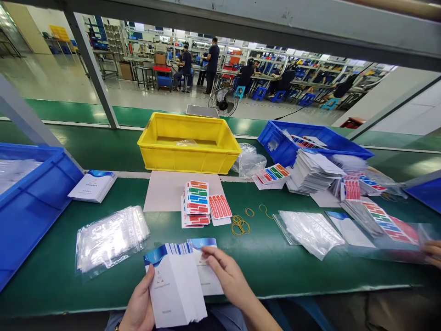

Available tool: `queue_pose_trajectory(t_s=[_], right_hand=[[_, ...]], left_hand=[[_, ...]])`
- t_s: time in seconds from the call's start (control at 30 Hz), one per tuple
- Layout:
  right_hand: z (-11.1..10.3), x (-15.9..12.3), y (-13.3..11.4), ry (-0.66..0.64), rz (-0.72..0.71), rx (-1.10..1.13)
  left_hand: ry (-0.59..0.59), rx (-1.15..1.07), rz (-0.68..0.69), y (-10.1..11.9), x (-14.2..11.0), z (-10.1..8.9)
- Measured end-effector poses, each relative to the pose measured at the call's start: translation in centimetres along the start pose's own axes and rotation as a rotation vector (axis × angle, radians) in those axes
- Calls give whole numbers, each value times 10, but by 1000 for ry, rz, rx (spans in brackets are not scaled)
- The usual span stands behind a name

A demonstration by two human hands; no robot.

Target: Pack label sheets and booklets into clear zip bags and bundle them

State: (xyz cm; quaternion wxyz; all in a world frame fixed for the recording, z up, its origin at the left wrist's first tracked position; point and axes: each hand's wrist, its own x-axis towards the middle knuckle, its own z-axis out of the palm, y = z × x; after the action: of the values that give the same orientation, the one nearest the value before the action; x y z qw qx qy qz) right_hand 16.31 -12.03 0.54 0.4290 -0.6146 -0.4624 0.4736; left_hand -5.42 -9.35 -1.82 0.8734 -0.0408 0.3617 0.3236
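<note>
My left hand [139,305] grips a thick stack of white booklets [174,285] with blue top edges, held at the near edge of the green bench. My right hand [225,273] pinches one booklet [206,269] that is slid partly out of the stack to the right, thumb and fingers pressed on its top. Just beyond lies a pile of clear plastic bags [110,239] to the left and stacked red, green and blue sticker sheets [196,202] in the middle.
A yellow bin [189,158] stands at the back, blue bins at left [31,202] and right [275,142]. Rubber bands [240,224], more bags [310,230], booklet stacks [310,172] and another person's hand [432,253] lie to the right. Workers sit far behind.
</note>
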Motion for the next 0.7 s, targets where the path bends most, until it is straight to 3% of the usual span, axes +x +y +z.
queue_pose_trajectory(t_s=[0.07,0.1,0.23,0.43,0.7], right_hand=[[14,-3,-8,-221,30,80],[19,-5,-12,-267,37,96],[31,-6,-17,-221,33,50],[30,-4,-13,-201,48,-5],[30,-2,-10,-215,76,96]], left_hand=[[-11,-12,-29,-1,-1,6],[-8,-15,-33,-2,-2,8],[-9,-10,-33,-3,-2,8],[-2,22,12,-4,2,-4],[-66,-26,-12,-3,0,4]])
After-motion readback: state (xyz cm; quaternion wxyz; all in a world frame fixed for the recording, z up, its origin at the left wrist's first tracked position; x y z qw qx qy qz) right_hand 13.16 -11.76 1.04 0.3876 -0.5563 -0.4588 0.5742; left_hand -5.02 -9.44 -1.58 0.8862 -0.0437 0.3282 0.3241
